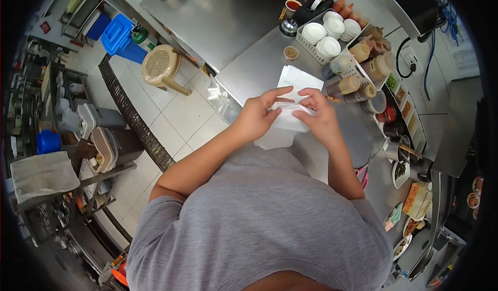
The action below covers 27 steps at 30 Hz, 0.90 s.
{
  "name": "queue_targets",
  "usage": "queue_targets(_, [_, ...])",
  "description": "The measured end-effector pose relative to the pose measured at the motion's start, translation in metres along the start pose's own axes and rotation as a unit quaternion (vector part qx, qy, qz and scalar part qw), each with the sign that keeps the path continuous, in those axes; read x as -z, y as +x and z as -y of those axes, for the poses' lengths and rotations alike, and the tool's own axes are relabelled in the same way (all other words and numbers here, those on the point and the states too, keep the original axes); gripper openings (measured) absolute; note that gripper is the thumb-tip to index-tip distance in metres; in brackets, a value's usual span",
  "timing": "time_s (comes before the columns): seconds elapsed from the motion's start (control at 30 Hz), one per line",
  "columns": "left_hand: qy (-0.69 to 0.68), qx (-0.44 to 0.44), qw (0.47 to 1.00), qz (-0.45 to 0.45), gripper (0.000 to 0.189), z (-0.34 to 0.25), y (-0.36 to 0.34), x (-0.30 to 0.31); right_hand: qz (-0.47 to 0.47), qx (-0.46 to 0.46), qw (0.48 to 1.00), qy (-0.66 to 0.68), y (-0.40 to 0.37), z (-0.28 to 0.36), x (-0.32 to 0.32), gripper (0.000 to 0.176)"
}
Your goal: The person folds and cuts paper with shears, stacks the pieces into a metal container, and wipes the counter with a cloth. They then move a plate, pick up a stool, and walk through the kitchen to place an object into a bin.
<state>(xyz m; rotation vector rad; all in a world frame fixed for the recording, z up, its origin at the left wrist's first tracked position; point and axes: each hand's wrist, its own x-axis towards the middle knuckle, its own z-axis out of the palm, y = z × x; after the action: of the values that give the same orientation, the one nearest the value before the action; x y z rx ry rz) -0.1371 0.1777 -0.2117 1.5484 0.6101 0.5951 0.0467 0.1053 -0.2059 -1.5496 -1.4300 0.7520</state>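
Note:
Both my hands meet over the steel counter point(249, 62), pinching a thin white paper point(280, 119) between thumbs and fingers. My left hand point(259, 115) grips its left side, and my right hand point(317, 115) has the right side. The paper's edge is bunched between the fingertips, while a loose part hangs toward my shirt. Just beyond my fingers lies a stack of white paper point(301, 78), partly covered by my hands. A small sauce cup point(290, 52) stands past that stack.
A white basket point(320, 57) of stacked white cups is at the back right, beside several sauce bottles point(381, 65). Pink-handled scissors point(364, 178) lie right of my right forearm. On the left floor are a plastic stool point(161, 68) and a blue bin point(122, 36).

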Motion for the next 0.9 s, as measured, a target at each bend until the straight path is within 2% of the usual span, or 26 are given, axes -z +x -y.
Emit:
queue_targets(0.03, [-0.122, 0.042, 0.992, -0.007, 0.050, 0.004, 0.009, -0.002, 0.019, -0.059, 0.995, 0.080, 0.004, -0.013, 0.013, 0.028])
queue_targets(0.07, [-0.118, 0.040, 0.992, -0.005, 0.050, 0.009, 0.023, -0.002, 0.039, -0.116, 0.980, 0.160, 0.010, -0.024, 0.026, 0.029])
queue_targets(0.13, [-0.144, 0.084, 0.986, -0.008, 0.051, 0.026, 0.059, 0.002, 0.031, -0.140, 0.980, 0.137, 0.032, -0.044, 0.039, 0.034])
queue_targets(0.2, [-0.054, 0.082, 0.995, -0.007, 0.054, 0.056, 0.100, 0.004, 0.009, -0.120, 0.990, -0.072, 0.059, -0.076, 0.038, 0.042])
queue_targets(0.23, [-0.051, 0.080, 0.995, -0.004, 0.054, 0.082, 0.119, 0.004, 0.004, -0.120, 0.990, -0.071, 0.068, -0.107, 0.031, 0.042])
queue_targets(0.3, [0.215, 0.032, 0.976, -0.015, 0.068, 0.132, 0.149, 0.002, -0.056, -0.032, 0.971, -0.231, 0.080, -0.166, 0.015, 0.049])
queue_targets(0.33, [0.214, 0.028, 0.976, -0.014, 0.068, 0.134, 0.150, -0.003, -0.059, -0.031, 0.970, -0.234, 0.079, -0.158, 0.014, 0.049])
queue_targets(0.4, [0.357, 0.068, 0.922, -0.136, 0.083, 0.137, 0.141, -0.014, -0.171, -0.012, 0.930, -0.324, 0.059, -0.141, 0.001, 0.052])
queue_targets(0.43, [0.338, 0.131, 0.921, -0.144, 0.091, 0.130, 0.136, -0.017, -0.190, -0.070, 0.938, -0.281, 0.047, -0.137, -0.004, 0.057])
queue_targets(0.5, [0.325, 0.162, 0.922, -0.137, 0.091, 0.141, 0.130, -0.025, -0.224, -0.156, 0.946, -0.177, 0.021, -0.140, -0.020, 0.065])
queue_targets(0.53, [0.310, 0.189, 0.923, -0.130, 0.091, 0.144, 0.128, -0.029, -0.238, -0.178, 0.948, -0.119, 0.011, -0.150, -0.031, 0.068])
queue_targets(0.6, [0.274, 0.195, 0.941, -0.031, 0.088, 0.139, 0.125, -0.031, -0.269, -0.161, 0.944, -0.103, -0.002, -0.168, -0.050, 0.073])
queue_targets(0.63, [0.196, 0.137, 0.969, -0.064, 0.072, 0.159, 0.122, -0.031, -0.263, -0.181, 0.945, -0.068, -0.004, -0.183, -0.058, 0.074])
queue_targets(0.67, [0.079, 0.260, 0.961, -0.043, 0.057, 0.153, 0.120, -0.023, -0.252, -0.203, 0.946, -0.033, -0.005, -0.197, -0.065, 0.074])
queue_targets(0.73, [-0.004, 0.250, 0.967, -0.046, 0.049, 0.153, 0.113, -0.003, -0.153, -0.285, 0.934, 0.152, 0.006, -0.189, -0.063, 0.073])
queue_targets(0.8, [-0.150, 0.251, 0.954, -0.061, 0.054, 0.132, 0.100, 0.025, -0.137, -0.292, 0.911, 0.257, 0.028, -0.128, -0.063, 0.068])
queue_targets(0.87, [-0.191, 0.163, 0.966, -0.058, 0.066, 0.100, 0.082, 0.061, -0.153, -0.268, 0.880, 0.360, 0.050, -0.079, -0.077, 0.064])
queue_targets(0.9, [-0.181, 0.158, 0.968, -0.076, 0.072, 0.083, 0.070, 0.083, -0.129, -0.253, 0.886, 0.368, 0.065, -0.069, -0.085, 0.064])
